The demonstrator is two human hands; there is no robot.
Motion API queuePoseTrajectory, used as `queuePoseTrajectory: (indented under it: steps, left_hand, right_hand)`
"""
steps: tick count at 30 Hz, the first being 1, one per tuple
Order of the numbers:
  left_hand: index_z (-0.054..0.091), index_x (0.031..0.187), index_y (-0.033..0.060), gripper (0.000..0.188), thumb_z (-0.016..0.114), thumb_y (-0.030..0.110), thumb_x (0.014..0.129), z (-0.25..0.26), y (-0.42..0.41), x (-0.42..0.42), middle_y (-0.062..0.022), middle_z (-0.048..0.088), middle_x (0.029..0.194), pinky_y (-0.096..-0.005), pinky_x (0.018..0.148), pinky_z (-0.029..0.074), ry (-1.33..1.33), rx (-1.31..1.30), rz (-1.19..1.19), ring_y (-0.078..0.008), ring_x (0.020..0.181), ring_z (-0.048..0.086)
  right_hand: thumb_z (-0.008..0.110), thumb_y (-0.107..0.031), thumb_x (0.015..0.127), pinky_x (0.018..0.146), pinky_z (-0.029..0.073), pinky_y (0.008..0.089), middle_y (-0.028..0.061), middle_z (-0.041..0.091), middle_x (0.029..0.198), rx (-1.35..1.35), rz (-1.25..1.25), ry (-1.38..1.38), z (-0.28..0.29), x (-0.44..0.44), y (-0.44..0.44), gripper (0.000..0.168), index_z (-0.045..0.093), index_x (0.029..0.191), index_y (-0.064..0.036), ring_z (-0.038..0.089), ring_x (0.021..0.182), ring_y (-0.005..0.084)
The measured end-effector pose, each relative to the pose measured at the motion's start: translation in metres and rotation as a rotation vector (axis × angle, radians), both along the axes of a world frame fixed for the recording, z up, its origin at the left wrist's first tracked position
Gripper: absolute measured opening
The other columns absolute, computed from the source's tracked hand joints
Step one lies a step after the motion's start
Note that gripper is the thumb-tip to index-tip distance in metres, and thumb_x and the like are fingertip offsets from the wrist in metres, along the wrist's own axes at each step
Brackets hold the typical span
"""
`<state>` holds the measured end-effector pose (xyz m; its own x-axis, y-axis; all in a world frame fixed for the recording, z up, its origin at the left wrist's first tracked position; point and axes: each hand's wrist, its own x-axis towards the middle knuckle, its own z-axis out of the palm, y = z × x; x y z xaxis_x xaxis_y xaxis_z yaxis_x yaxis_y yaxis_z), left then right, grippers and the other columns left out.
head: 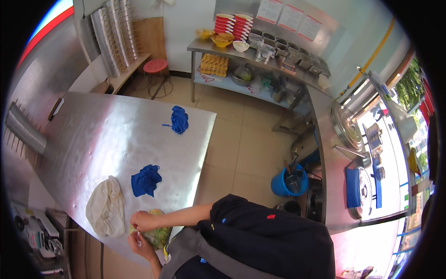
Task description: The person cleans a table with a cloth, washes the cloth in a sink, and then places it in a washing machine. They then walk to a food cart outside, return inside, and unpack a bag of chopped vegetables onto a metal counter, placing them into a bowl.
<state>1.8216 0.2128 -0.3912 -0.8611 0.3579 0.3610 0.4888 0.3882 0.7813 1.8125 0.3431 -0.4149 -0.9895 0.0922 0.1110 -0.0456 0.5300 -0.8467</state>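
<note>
At the near edge of the steel table (118, 139) lies a clear plastic bag with chopped green and yellow food (158, 232). My right hand (144, 221) is closed on the gathered mouth of the bag. Just below it, my left hand (139, 244) pinches the twisted white end of the plastic. The palms and part of the bag are hidden. A pale cloth cover (106, 209) lies crumpled left of my hands. One blue cloth (146, 180) is above them on the tabletop, and another blue cloth (179, 120) lies farther off.
A steel shelf table (223, 50) at the back holds red bowls (224, 24), metal containers and food bowls. A red stool (155, 66) stands by the wall. On the floor at right is a blue bucket (278, 183) with utensils. Spiked metal racks (26, 129) border the table's left side.
</note>
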Motion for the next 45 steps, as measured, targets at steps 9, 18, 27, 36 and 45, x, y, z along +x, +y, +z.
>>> queuePoseTrajectory:
  steps: [9, 18, 27, 36, 45]
  left_hand:
    - [0.044, 0.071, 0.0119, 0.020, 0.060, 0.000, 0.066, 0.017, -0.022, -0.029, 0.0045, 0.044, 0.067, -0.0220, 0.059, 0.037, -1.028, 0.533, -0.153, -0.0082, 0.063, 0.043]
    - [0.046, 0.086, 0.0067, 0.011, 0.050, 0.002, 0.077, 0.024, -0.030, -0.020, -0.0055, 0.057, 0.075, -0.0233, 0.066, 0.040, -0.930, 0.587, -0.028, -0.0118, 0.072, 0.054]
    - [0.054, 0.104, 0.0038, 0.023, 0.045, 0.011, 0.084, -0.019, -0.034, -0.029, -0.0109, 0.058, 0.093, -0.0308, 0.078, 0.041, -0.322, 0.057, 0.162, -0.0218, 0.086, 0.054]
    - [0.050, 0.115, 0.0092, 0.034, 0.054, 0.017, 0.082, 0.058, 0.102, -0.032, -0.0085, 0.046, 0.121, -0.0345, 0.091, 0.032, -0.241, 0.100, -0.173, -0.0191, 0.113, 0.041]
    - [0.050, 0.111, -0.0021, 0.044, 0.060, 0.027, 0.080, -0.098, 0.247, -0.043, -0.0198, 0.055, 0.103, -0.0375, 0.086, 0.038, -0.144, -0.244, 0.109, -0.0321, 0.097, 0.051]
  right_hand:
    - [0.070, -0.017, 0.067, 0.060, 0.046, 0.0273, 0.0073, 0.056, 0.075, -0.183, 0.061, 0.190, 0.035, 0.046, 0.012, 0.023, 0.057, 0.079, -0.002, 0.055, 0.066, 0.0175]
    - [0.059, -0.010, 0.073, 0.057, 0.043, 0.0353, 0.0103, 0.053, 0.067, 0.151, 0.034, 0.382, 0.046, 0.044, -0.013, 0.009, 0.053, 0.072, -0.003, 0.053, 0.063, 0.0273]
    - [0.052, -0.013, 0.064, 0.054, 0.042, 0.0318, 0.0074, 0.050, 0.063, 0.631, -0.109, 0.356, -0.007, 0.049, -0.011, 0.006, 0.049, 0.061, -0.008, 0.052, 0.061, 0.0213]
    - [0.054, -0.012, 0.077, 0.074, 0.044, 0.0343, 0.0115, 0.052, 0.093, 0.223, -0.228, 0.124, 0.026, 0.185, 0.099, 0.024, 0.052, 0.099, -0.004, 0.050, 0.090, 0.0267]
    - [0.051, -0.019, 0.081, 0.069, 0.045, 0.0353, 0.0117, 0.058, 0.083, -0.043, -0.609, -0.216, 0.001, 0.376, 0.317, 0.017, 0.060, 0.087, -0.006, 0.056, 0.080, 0.0272]
